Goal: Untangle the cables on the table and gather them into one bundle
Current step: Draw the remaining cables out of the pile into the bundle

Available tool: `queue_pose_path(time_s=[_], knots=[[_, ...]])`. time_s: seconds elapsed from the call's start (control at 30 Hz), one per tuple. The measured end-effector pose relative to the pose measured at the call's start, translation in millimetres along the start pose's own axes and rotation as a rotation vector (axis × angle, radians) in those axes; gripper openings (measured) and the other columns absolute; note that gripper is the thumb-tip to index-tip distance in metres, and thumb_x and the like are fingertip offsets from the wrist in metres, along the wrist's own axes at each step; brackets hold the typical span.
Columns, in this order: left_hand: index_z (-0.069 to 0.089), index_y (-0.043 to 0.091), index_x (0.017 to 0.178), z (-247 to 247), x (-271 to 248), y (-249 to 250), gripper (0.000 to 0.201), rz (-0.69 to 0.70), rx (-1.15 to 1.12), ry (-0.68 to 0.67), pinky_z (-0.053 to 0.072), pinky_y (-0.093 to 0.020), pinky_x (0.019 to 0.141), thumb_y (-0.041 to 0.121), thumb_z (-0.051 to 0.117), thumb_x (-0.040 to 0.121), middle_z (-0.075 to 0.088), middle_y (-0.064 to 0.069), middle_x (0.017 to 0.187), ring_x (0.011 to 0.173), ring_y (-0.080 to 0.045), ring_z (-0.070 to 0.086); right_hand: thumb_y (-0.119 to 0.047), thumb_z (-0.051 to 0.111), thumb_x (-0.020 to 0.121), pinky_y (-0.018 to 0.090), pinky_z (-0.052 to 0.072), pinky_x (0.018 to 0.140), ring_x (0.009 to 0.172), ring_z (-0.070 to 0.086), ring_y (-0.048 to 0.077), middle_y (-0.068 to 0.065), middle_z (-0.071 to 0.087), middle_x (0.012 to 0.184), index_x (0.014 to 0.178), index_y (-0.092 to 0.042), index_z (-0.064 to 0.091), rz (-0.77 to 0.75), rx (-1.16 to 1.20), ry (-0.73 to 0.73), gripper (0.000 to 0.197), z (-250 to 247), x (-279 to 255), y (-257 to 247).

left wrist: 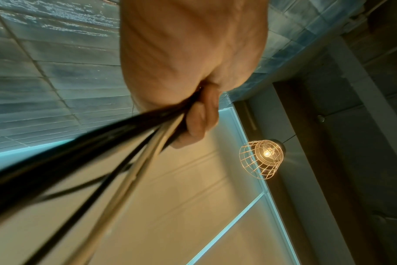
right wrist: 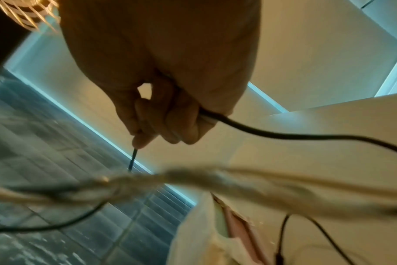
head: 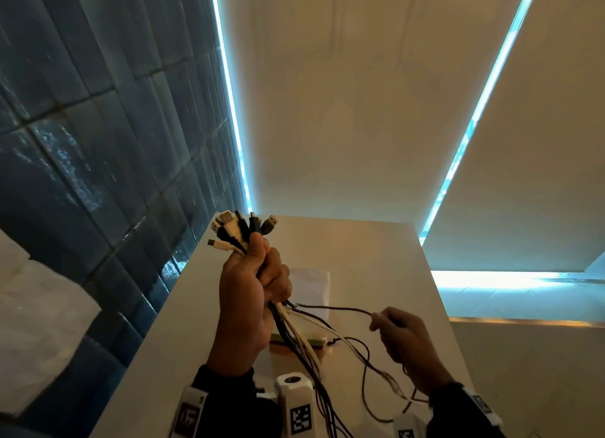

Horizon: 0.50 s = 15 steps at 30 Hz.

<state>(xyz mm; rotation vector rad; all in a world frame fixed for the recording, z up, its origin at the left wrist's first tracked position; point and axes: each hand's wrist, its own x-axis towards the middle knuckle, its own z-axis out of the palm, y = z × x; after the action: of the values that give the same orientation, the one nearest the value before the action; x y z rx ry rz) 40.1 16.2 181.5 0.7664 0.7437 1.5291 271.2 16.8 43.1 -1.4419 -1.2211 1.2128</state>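
Two hands work above the white counter (head: pixel 376 251): the left hand (head: pixel 248 293) is fisted round a bundle of cables (head: pixel 239 231), plug ends fanned out above the thumb and loose tails hanging below toward the counter. The right hand (head: pixel 406 342), off to the side, pinches one thin black cable (head: pixel 334 308) stretched from the bundle.

Occlusions / blur:
cables (head: pixel 296 331) run off the head view's bottom edge; near strands (right wrist: pixel 193 181) blurred in right-wrist view; connector types unreadable.
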Motion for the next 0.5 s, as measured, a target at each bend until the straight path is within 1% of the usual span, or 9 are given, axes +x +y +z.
queue_pose_path(time_s=[0.07, 0.13, 0.2, 0.27, 0.33, 0.4, 0.43, 0.47, 0.5], knots=[[0.039, 0.014, 0.069, 1.5, -0.7, 0.0, 0.029, -0.011, -0.02, -0.01, 0.018, -0.02, 0.037, 0.031, 0.041, 0.093, 0.026, 0.006, 0.047, 0.036, -0.005, 0.019, -0.018, 0.058, 0.093, 0.02, 0.021, 0.042, 0.042, 0.024, 0.011, 0.0, 0.034, 0.05, 0.077, -0.001, 0.062, -0.047, 0.084, -0.062, 0.024, -4.6, -9.1, -21.8], [0.039, 0.015, 0.07, 2.4, -0.9, 1.6, 0.027, -0.003, -0.054, -0.026, 0.02, -0.019, 0.035, 0.031, 0.041, 0.092, 0.026, 0.007, 0.048, 0.036, -0.004, 0.019, -0.027, 0.057, 0.09, 0.021, 0.023, 0.042, 0.042, 0.027, 0.01, -0.002, 0.035, 0.048, 0.078, -0.001, 0.061, -0.103, 0.037, -0.086, 0.028, -15.7, -15.7, -34.2], [0.041, 0.016, 0.071, -0.1, 0.3, 9.3, 0.026, 0.032, -0.085, -0.037, 0.021, -0.018, 0.034, 0.032, 0.041, 0.093, 0.026, 0.008, 0.049, 0.036, -0.004, 0.02, -0.035, 0.059, 0.086, 0.021, 0.028, 0.044, 0.043, 0.031, 0.006, -0.007, 0.037, 0.045, 0.065, -0.008, 0.058, -0.151, -0.156, -0.01, 0.035, -36.0, -20.0, -37.5], [0.042, 0.017, 0.072, -4.5, 1.7, 18.7, 0.026, 0.071, -0.105, -0.045, 0.021, -0.016, 0.035, 0.032, 0.04, 0.093, 0.026, 0.009, 0.049, 0.036, -0.003, 0.02, -0.042, 0.064, 0.086, 0.023, 0.029, 0.049, 0.045, 0.033, 0.002, -0.01, 0.037, 0.043, 0.05, -0.017, 0.047, -0.149, -0.331, 0.132, 0.048, -66.4, -28.8, -31.5], [0.042, 0.018, 0.072, -8.8, 2.5, 25.8, 0.027, 0.108, -0.105, -0.054, 0.019, -0.016, 0.036, 0.033, 0.038, 0.095, 0.025, 0.009, 0.05, 0.037, -0.003, 0.019, -0.057, 0.062, 0.084, 0.027, 0.026, 0.054, 0.048, 0.033, 0.007, -0.011, 0.033, 0.039, 0.042, -0.019, 0.038, -0.062, -0.387, 0.306, 0.062, -99.1, -41.8, -26.0], [0.041, 0.019, 0.071, -12.2, 3.0, 29.7, 0.028, 0.132, -0.093, -0.054, 0.018, -0.018, 0.036, 0.033, 0.037, 0.096, 0.025, 0.009, 0.05, 0.037, -0.003, 0.019, -0.081, 0.044, 0.069, 0.03, 0.029, 0.055, 0.047, 0.036, 0.018, -0.008, 0.031, 0.037, 0.039, -0.016, 0.038, 0.041, -0.468, 0.479, 0.072, -136.5, -54.8, -11.9], [0.041, 0.019, 0.071, -13.2, 3.7, 30.8, 0.029, 0.135, -0.093, -0.055, 0.018, -0.018, 0.036, 0.033, 0.037, 0.096, 0.025, 0.009, 0.05, 0.037, -0.003, 0.018, -0.088, 0.035, 0.062, 0.032, 0.033, 0.056, 0.048, 0.041, 0.021, -0.003, 0.036, 0.037, 0.039, -0.012, 0.043, 0.119, -0.525, 0.542, 0.08, -157.6, -60.9, -0.3], [0.041, 0.019, 0.071, -14.2, 4.8, 31.0, 0.029, 0.129, -0.099, -0.058, 0.018, -0.018, 0.036, 0.033, 0.037, 0.096, 0.025, 0.01, 0.05, 0.037, -0.002, 0.018, -0.094, 0.029, 0.058, 0.035, 0.04, 0.059, 0.052, 0.049, 0.026, 0.005, 0.046, 0.04, 0.043, -0.008, 0.053, 0.228, -0.597, 0.559, 0.09, -181.8, -65.8, 17.6], [0.041, 0.02, 0.07, -14.2, 6.0, 31.4, 0.028, 0.113, -0.106, -0.062, 0.019, -0.018, 0.036, 0.033, 0.037, 0.095, 0.025, 0.01, 0.049, 0.037, -0.002, 0.019, -0.1, 0.024, 0.054, 0.04, 0.046, 0.067, 0.063, 0.058, 0.031, 0.013, 0.061, 0.053, 0.055, -0.008, 0.066, 0.338, -0.669, 0.53, 0.101, -204.5, -69.6, 36.6]])
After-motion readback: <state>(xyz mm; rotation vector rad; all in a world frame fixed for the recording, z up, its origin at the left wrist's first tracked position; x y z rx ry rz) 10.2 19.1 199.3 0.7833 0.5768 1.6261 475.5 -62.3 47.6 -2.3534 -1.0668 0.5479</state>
